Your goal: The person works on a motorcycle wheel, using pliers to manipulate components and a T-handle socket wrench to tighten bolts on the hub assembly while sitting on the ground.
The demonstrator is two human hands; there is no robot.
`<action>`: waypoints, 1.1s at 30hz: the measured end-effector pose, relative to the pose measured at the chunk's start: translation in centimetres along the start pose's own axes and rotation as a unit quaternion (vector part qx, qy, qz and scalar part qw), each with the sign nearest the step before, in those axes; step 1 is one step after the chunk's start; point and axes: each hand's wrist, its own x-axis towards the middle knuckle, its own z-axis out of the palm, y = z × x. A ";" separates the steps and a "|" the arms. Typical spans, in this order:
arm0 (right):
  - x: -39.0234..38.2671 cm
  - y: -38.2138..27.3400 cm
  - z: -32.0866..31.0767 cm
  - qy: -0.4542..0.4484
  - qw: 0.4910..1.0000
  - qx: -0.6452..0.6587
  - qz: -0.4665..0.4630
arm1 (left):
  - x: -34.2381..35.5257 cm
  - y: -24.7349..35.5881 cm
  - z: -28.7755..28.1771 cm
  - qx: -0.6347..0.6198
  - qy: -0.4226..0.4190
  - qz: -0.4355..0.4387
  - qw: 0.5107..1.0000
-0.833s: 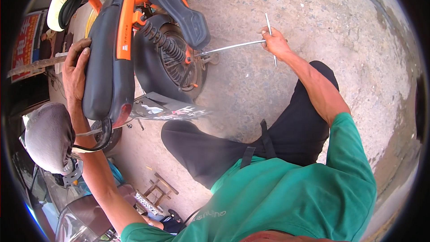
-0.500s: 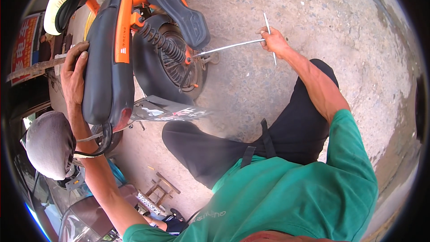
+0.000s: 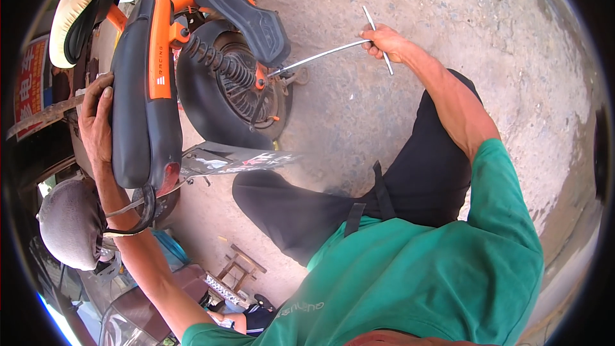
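Observation:
My right hand (image 3: 385,43) is closed around the crossbar of a silver T-handle wrench (image 3: 323,58). Its long shaft slants down to the left, and the far tip meets the hub area of the bike's rear wheel (image 3: 221,90); the exact fit there is too small to make out. At the left, my left hand (image 3: 97,118) grips the edge of a long black seat (image 3: 131,102) with an orange frame bar (image 3: 159,45) along it. The fingers bend over the seat's side, partly out of sight. A black coil shock absorber (image 3: 225,64) runs toward the hub.
A black footrest panel (image 3: 253,29) juts out above the wheel. Below it sticks out a printed mudguard plate (image 3: 224,159). A grey cloth-covered round object (image 3: 70,224) is beside my left forearm. A small wooden stool (image 3: 237,269) and another person's leg (image 3: 234,320) are lower left.
The seat, wheel and footrest have shifted a little to the left in view, my left hand with them. My right hand and the wrench have moved slightly up and left.

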 end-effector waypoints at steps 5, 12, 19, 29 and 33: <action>0.2 0.4 0.3 0.009 0.990 -0.013 -0.140 | 0.2 -0.2 0.0 -0.010 -0.004 0.006 1.000; 0.6 1.2 0.0 -0.029 0.994 0.069 0.076 | 0.2 0.1 0.1 -0.007 -0.005 0.004 1.000; -0.9 2.2 3.5 0.258 0.948 -0.049 -0.180 | -0.2 0.4 0.5 0.004 -0.009 0.005 1.000; -4.8 1.1 2.7 0.128 0.872 -0.188 -0.433 | 0.2 0.6 0.1 0.014 0.001 0.005 1.000; -5.0 1.4 -0.9 0.103 0.827 -0.340 -0.435 | 0.1 0.4 -0.1 0.034 0.007 0.018 0.999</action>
